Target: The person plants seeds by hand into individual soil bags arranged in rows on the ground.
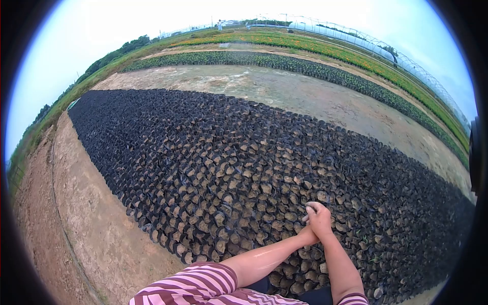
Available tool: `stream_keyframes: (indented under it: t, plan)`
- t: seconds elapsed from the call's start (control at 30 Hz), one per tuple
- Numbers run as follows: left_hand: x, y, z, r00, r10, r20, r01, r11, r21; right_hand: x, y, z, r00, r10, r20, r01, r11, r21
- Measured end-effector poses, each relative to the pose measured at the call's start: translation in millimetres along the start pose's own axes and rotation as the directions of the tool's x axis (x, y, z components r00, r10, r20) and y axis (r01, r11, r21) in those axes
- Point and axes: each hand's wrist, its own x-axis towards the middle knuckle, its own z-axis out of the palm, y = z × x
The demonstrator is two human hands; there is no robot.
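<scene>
My two hands meet above a bed of black nursery bags (239,147) filled with brown soil. My right hand (319,219) is in front, its fingers bent and drawn together toward the left. Whatever its fingers may hold is too small to make out. Behind and below it, my left hand (307,236) is mostly covered at the wrist crossing, and its fingers are hidden. Soil-filled bags lie directly beneath both hands, packed side by side with open tops. Striped sleeves cover my upper arms.
A bare dirt path (112,223) with a thin dark hose (63,229) runs along the left. Past a pale strip of ground (305,86) stand rows of green plants (284,62) and orange flowers (264,38). Greenhouse frames (351,35) and a distant person (219,24) are farther back.
</scene>
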Motion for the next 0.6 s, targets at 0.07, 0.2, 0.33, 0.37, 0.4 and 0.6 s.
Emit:
stream_keyframes:
  t: [0.07, 0.2, 0.33, 0.37, 0.4, 0.6]
  plan:
    - [0.0, -0.8, 0.8, 1.000, 0.011, -0.008, -0.011, 1.000, 0.021, -0.7, -0.7, -0.3, 1.000, -0.017, 0.007, 0.018, 1.000, -0.013]
    - [-0.5, -2.9, 3.7, 0.997, 0.046, -0.055, -0.043, 0.998, 0.047, -1.0, 0.7, -0.5, 0.998, -0.052, 0.025, 0.052, 0.998, -0.019]
    - [-2.2, 1.1, 0.1, 1.000, 0.004, -0.008, -0.004, 0.999, 0.042, -3.0, -2.3, -0.4, 0.997, -0.062, 0.045, 0.063, 0.998, -0.011]
    - [-1.8, 1.5, 0.3, 1.000, 0.003, -0.019, -0.002, 0.999, 0.034, -2.9, -2.7, -0.5, 0.997, -0.061, 0.050, 0.061, 0.998, -0.005]
    - [-1.5, 1.8, 0.6, 1.000, 0.001, -0.029, -0.001, 1.000, 0.027, -2.6, -2.1, -0.3, 0.996, -0.070, 0.046, 0.070, 0.998, 0.001]
    - [-1.3, -2.7, 3.9, 0.997, 0.032, -0.068, -0.032, 0.999, -0.002, -3.0, -1.6, 0.3, 0.996, -0.070, 0.052, 0.069, 0.997, 0.018]
